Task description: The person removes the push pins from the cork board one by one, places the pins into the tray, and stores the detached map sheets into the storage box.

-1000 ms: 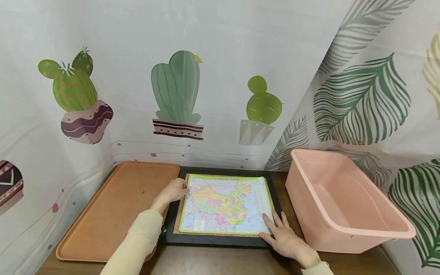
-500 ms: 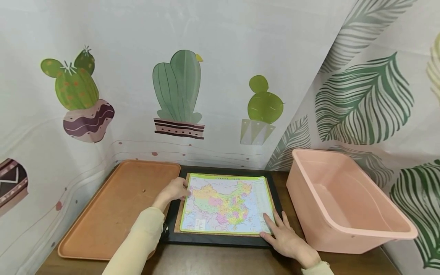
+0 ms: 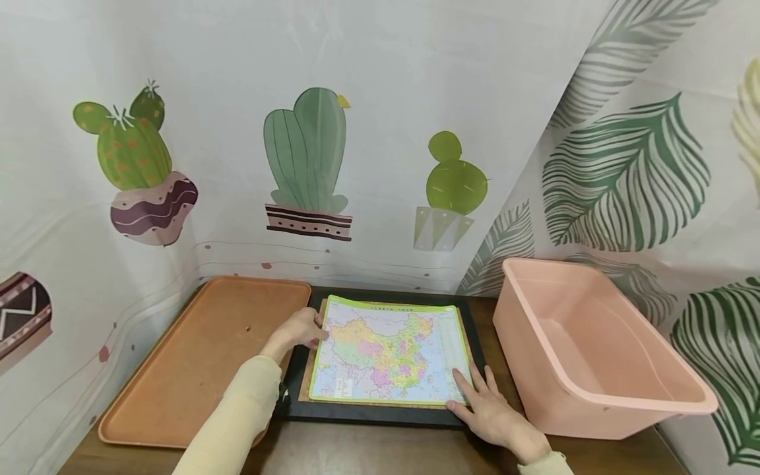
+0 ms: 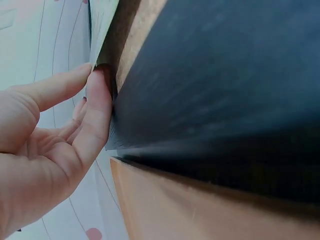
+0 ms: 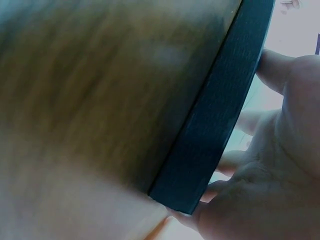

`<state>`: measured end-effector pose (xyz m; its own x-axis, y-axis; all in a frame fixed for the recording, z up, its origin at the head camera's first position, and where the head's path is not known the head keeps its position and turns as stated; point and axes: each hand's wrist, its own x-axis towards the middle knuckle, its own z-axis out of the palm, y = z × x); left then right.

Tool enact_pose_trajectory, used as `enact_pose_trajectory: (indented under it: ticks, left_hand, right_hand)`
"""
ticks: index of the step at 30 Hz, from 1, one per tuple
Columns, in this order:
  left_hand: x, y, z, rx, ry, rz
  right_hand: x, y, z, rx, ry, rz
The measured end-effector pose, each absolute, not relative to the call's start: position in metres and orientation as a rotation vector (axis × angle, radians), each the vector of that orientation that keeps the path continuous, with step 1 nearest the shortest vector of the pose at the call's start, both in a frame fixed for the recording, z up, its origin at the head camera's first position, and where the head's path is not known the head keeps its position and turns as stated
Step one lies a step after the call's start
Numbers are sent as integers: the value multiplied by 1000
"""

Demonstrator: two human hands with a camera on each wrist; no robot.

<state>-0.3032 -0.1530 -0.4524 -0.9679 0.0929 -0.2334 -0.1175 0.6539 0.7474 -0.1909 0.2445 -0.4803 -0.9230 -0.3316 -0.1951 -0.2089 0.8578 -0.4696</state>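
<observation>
A map sheet point(image 3: 386, 356) with a green border lies on a cork-faced board in a black frame point(image 3: 374, 413). My left hand point(image 3: 299, 328) pinches the sheet's left edge between thumb and a fingertip; in the left wrist view the thumb lies on the sheet's edge point(image 4: 103, 32) and a finger is under it. The sheet's upper left corner is lifted off the cork point(image 4: 140, 37). My right hand point(image 3: 491, 410) rests with spread fingers on the sheet's lower right corner and the frame beside it. In the right wrist view its fingertips are hidden behind the frame's dark side point(image 5: 215, 115).
A brown tray point(image 3: 202, 369) stands left of the frame, against its side. To the right is a deep pink plastic tub point(image 3: 552, 369). Behind everything hangs a white curtain point(image 3: 380, 165) printed with cacti and leaves. The wooden tabletop point(image 3: 356, 452) shows in front.
The sheet's upper left corner has risen, with my left thumb and finger now gripping its edge. My right hand has stayed in place.
</observation>
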Motion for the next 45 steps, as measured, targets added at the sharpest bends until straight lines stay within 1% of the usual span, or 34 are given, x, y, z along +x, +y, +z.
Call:
enact_pose_trajectory:
  ticks: [25, 45]
  left_hand:
    - [-306, -160, -453, 185, 2473, 1460]
    - [-313, -167, -428, 264, 2351, 1652]
  right_hand:
    - [-192, 247, -483, -425, 2775, -677]
    - [-189, 246, -480, -400, 2793, -667]
